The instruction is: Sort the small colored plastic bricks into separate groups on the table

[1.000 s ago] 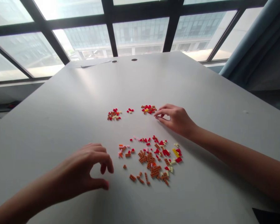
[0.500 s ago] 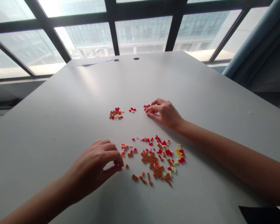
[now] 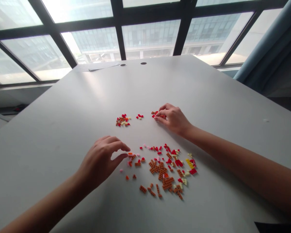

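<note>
A big loose pile of tiny bricks (image 3: 165,168), orange-brown, red, yellow and cream, lies on the grey table (image 3: 63,123) in front of me. My left hand (image 3: 100,160) reaches its left edge, thumb and forefinger slightly apart beside small pink and orange pieces (image 3: 131,157), holding nothing that I can see. Farther back lie three small groups: a mixed heap (image 3: 122,120), a few red pieces (image 3: 140,116) and a red cluster (image 3: 156,113). My right hand (image 3: 174,119) rests on that red cluster with its fingers curled and pressed together over it, hiding most of it.
Two round cable holes (image 3: 123,65) (image 3: 143,63) and a flat sheet of paper (image 3: 97,66) sit at the table's far edge, below large windows. A blue-grey curtain (image 3: 269,42) hangs at the right. A dark object (image 3: 276,226) shows at the bottom right corner.
My left hand moved up and right from the bare table to the big pile's left edge. My right hand slid left onto the far red cluster and curled over it.
</note>
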### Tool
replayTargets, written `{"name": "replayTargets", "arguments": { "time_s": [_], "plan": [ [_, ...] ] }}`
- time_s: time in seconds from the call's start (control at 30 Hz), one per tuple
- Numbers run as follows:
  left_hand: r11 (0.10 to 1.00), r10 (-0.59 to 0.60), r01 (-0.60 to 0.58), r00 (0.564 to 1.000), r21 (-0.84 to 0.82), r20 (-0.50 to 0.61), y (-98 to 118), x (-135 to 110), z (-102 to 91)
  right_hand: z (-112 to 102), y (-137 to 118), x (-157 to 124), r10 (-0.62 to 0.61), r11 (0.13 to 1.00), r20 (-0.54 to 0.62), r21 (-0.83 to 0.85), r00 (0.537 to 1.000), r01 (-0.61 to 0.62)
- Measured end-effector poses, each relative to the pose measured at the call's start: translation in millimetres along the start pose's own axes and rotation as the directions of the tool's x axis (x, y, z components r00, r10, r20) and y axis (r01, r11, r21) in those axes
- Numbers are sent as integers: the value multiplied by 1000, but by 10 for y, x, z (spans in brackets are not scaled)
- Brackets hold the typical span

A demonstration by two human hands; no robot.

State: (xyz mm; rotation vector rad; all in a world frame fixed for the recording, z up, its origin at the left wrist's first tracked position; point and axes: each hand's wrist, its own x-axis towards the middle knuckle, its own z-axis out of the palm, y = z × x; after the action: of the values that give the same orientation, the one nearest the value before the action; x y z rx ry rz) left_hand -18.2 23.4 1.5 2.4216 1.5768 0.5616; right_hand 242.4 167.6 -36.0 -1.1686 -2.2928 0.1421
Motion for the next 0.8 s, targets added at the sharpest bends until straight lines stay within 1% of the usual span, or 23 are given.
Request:
{"name": "replayTargets", "arguments": {
  "time_s": [0.13,0.27,0.37,0.43,0.53,0.63,0.73,0.8],
  "plan": [
    [1000,0,0,1000,15,26,-7,0,48,35,4,-4,7,1000,-18,-8,1000,-7],
    [999,19,-19,1000,29,14,2,5,60,63,6,16,14,1000,-54,-11,998,-15],
    [999,23,-24,1000,32,19,17,10,50,25,-27,13,9,1000,-83,-8,996,-9],
    [999,19,-19,999,27,29,23,11,44,-43,-82,-28,-5,1000,-97,-5,995,5],
    [1000,8,-9,1000,20,30,27,10,42,-193,-206,-170,-74,996,-106,37,992,79],
    [1000,1,0,1000,-7,24,57,4,39,-350,-343,-388,-179,974,-65,127,982,187],
    [994,32,-28,999,-106,35,138,-25,32,-456,-451,-619,-218,966,16,144,976,214],
    [980,80,-67,995,-185,64,207,-64,38,-486,-495,-752,-220,965,35,152,975,212]
  ]
}}
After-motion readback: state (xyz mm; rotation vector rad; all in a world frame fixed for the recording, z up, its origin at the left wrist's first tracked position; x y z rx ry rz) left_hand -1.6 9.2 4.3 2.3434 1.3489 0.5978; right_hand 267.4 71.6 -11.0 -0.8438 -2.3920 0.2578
